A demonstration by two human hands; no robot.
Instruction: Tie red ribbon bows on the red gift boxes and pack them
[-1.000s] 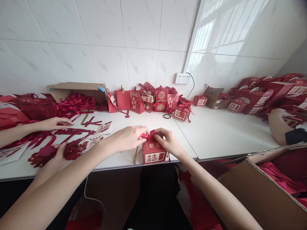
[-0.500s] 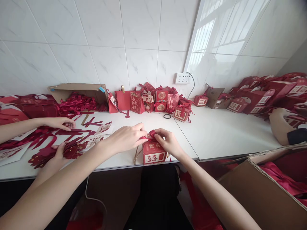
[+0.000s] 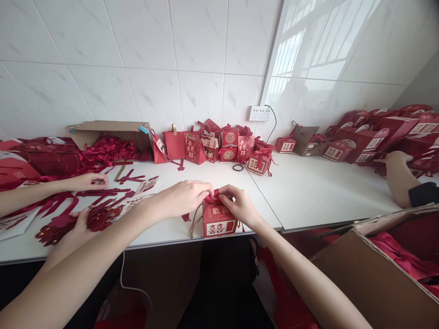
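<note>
at the near edge of the table (image 3: 302, 192), midway across the view, the box (image 3: 220, 228) sits upright, its longer side running left to right before the person. on its top lies the ribbon (image 3: 214, 196), pinched from both sides: the left hand (image 3: 192, 195) grips it from the left, fingers bunched, and the right hand (image 3: 239, 204) holds it from the right between thumb and fingers. so the box lies just below both hands and toward the person. the right hand is nearer, overlapping the top's right corner; the left reaches in past the left corner, above the cord (image 3: 194, 223).
</note>
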